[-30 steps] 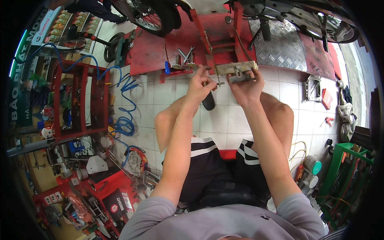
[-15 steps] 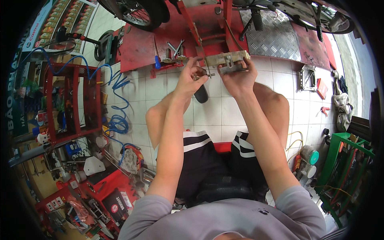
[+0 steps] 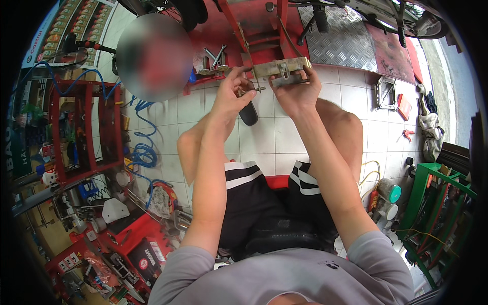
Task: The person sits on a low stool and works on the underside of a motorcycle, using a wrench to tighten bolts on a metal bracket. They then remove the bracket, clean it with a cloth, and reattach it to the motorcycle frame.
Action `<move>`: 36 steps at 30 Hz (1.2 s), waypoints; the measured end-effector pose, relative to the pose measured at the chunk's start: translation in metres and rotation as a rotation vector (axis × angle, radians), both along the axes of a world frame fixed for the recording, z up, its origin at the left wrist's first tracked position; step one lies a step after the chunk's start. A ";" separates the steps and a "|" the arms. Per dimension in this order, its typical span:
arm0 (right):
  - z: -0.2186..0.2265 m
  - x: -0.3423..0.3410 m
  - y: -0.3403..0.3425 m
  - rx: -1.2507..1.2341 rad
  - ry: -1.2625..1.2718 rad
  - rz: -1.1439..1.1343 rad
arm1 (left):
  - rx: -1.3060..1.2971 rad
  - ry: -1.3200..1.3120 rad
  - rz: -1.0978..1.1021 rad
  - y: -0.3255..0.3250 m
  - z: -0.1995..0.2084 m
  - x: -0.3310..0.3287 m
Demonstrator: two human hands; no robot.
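My right hand [image 3: 299, 97] is closed around the lower right side of a worn, yellowish metal block [image 3: 278, 67] with a slotted bracket on its front and a grey lower part. Close by on its left, my left hand [image 3: 226, 101] pinches a short metal bolt [image 3: 260, 90] between thumb and fingers, its end pointing toward the block. A thin upright strip stands between the hands. Both hands are above the tiled floor, in front of the red stand [image 3: 274, 39]. Some of the left fingers' grip is hidden behind the thumb.
Two wrenches [image 3: 216, 57] and a blue-handled tool [image 3: 192, 75] lie along the red platform. Left are a coiled blue hose [image 3: 144, 152] and a red rack [image 3: 89, 175]; right, a green rack [image 3: 432, 168] and a red clamp-like tool [image 3: 407, 134]. A round blur covers the upper left.
The whole scene has shifted slightly left and up in the picture. A round blurred patch now covers the upper left. Both hands keep their holds, with little change between them.
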State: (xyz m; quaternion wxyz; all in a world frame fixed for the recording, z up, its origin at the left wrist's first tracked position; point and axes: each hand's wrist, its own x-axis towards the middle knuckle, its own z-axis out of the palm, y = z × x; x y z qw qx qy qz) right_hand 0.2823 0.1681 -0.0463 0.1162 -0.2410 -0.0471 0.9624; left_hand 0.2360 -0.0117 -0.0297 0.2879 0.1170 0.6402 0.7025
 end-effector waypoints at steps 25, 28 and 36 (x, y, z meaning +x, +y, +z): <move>-0.008 0.000 0.004 0.010 0.046 0.025 | -0.124 -0.070 0.061 -0.001 0.004 0.000; -0.007 0.000 0.003 0.011 0.058 0.014 | -0.049 -0.015 0.000 -0.001 0.004 -0.001; -0.006 0.001 0.003 0.065 0.054 0.023 | -0.015 -0.004 0.020 -0.006 0.002 0.003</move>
